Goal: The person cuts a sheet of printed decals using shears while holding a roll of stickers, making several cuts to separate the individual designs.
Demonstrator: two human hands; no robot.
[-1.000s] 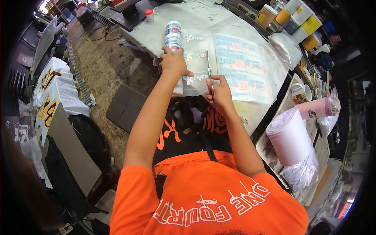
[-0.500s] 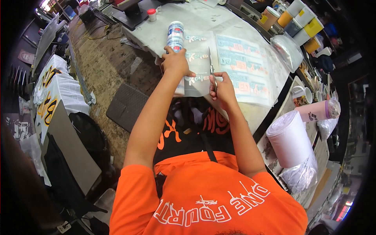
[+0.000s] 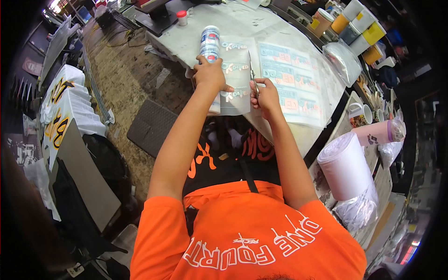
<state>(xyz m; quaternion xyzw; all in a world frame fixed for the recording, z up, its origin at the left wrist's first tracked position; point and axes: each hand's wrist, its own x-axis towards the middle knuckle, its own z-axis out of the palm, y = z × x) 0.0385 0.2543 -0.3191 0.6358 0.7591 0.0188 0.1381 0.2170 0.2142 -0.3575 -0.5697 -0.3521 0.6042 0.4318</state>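
My left hand is wrapped over a roll of printed film, its thumb pressing on the film that lies unrolled to the right. Repeated "OK Dared"-like lettering runs down this translucent unrolled sheet. In my right hand is a pair of scissors, fingers closed round the handles. The blades point away from me along the film's right edge. Just right of them lies a separate translucent sheet with rows of blue and red lettering, flat on the table.
A small red-lidded jar stands at the table's far left. Tubs and a plastic bag sit at far right. A shelf at right holds mugs, a pink tumbler and a large white roll.
My right hand and the scissors have shifted slightly away from me along the film's right edge. The left hand and the roll stay nearly where they were.
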